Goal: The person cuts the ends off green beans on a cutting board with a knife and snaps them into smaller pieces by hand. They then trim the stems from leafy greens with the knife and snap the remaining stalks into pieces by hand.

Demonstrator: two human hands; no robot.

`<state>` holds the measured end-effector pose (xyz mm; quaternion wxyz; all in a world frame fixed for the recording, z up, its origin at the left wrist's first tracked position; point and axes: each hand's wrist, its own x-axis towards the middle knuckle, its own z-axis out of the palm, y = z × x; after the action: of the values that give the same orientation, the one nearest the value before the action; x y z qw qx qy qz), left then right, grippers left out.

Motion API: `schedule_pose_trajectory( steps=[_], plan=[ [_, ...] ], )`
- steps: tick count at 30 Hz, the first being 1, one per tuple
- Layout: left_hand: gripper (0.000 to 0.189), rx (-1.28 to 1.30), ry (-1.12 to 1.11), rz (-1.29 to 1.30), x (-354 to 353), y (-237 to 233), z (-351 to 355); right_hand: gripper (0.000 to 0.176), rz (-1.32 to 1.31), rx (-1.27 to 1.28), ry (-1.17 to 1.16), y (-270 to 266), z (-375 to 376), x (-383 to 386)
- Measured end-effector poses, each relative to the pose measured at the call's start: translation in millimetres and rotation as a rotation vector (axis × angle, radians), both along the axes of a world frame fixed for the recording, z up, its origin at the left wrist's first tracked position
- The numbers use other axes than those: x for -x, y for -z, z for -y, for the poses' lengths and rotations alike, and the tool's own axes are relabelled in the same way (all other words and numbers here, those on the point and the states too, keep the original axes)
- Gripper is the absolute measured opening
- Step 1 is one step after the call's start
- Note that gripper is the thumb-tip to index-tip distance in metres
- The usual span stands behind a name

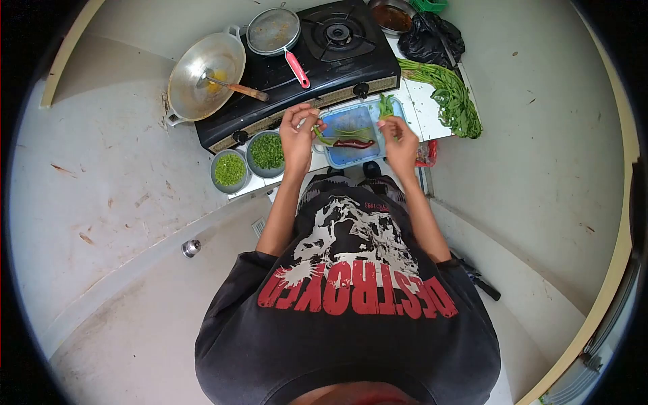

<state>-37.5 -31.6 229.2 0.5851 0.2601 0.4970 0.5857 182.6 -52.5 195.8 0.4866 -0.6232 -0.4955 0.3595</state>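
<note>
Both my hands are raised over a blue plastic tray (332,160) in front of the stove. My left hand (297,138) is closed at the tray's left side, with a green stem (323,140) at its fingertips. On the right, my right hand (401,143) pinches a sprig of leafy greens (385,106), its leaves pointing up past the thumb. Inside the tray lie a dark red chili (354,144) and several cut green stems (352,132).
A black gas stove (283,84) carries a wok (192,84) with a spatula (246,90) and a red-handled strainer (273,32). Bowls of chopped greens (266,151) and lighter green slices (230,170) stand left. A bunch of leafy greens (455,108) lies right, near a black plastic bag (432,39).
</note>
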Motion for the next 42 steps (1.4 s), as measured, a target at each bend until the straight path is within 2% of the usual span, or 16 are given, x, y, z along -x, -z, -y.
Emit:
schedule_pose_trajectory(
  steps=[6, 9, 10, 13, 14, 17, 20, 23, 26, 28, 31, 32, 35, 36, 37, 42],
  plan=[
    [0.021, 0.085, -0.099, 0.26, -6, 0, 6, 0.016, 0.254, -0.001, 0.043, 50, -42, -65],
    [0.02, 0.114, -0.146, 0.366, -10, 1, 8, 0.023, 0.46, 0.099, -0.092, 117, -46, -89],
    [0.02, 0.123, -0.157, 0.413, -11, 5, 8, 0.03, 0.731, 0.242, -0.244, 123, -41, -92],
    [0.02, 0.148, -0.203, 0.504, -17, 5, 3, 0.037, 0.889, 0.308, -0.185, 123, -14, -76],
    [0.021, 0.152, -0.218, 0.522, -19, 5, 1, 0.043, 0.827, 0.245, -0.211, 117, -8, -70],
    [0.025, 0.152, -0.263, 0.6, -26, 23, -3, 0.05, 0.106, 0.157, -0.49, 92, -6, -52],
    [0.031, 0.185, -0.376, 0.723, -32, 48, -13, 0.045, -0.417, 0.502, -0.759, 75, -15, -48],
    [0.031, 0.246, -0.519, 0.855, -32, 61, -23, 0.042, -0.281, 0.372, -0.922, 76, -23, -48],
    [0.03, 0.319, -0.639, 1.051, -23, 79, -28, 0.039, -0.252, 0.422, -0.852, 55, -22, -39],
    [0.026, 0.328, -0.704, 1.151, -20, 87, -26, 0.038, -0.345, 0.417, -0.933, 71, -29, -34],
    [0.026, 0.276, -0.759, 1.038, -12, 110, -25, 0.036, -0.368, 0.502, -0.898, 100, -44, -33],
    [0.025, 0.259, -0.747, 0.862, -12, 115, -23, 0.035, -0.352, 0.543, -0.86, 109, -52, -36],
    [0.021, 0.248, -0.672, 0.356, -10, 135, -15, 0.032, 0.31, 0.262, -0.722, 120, -81, -37],
    [0.019, 0.264, -0.622, 0.201, -2, 163, -11, 0.03, 0.36, 0.222, -0.747, 122, -90, -37],
    [0.018, 0.281, -0.57, 0.046, 1, 166, -8, 0.027, 0.409, 0.182, -0.771, 124, -99, -36],
    [0.022, 0.332, -0.36, -0.31, 20, 197, -2, 0.026, 0.541, 0.107, -0.828, 133, -115, -24]
  ],
)
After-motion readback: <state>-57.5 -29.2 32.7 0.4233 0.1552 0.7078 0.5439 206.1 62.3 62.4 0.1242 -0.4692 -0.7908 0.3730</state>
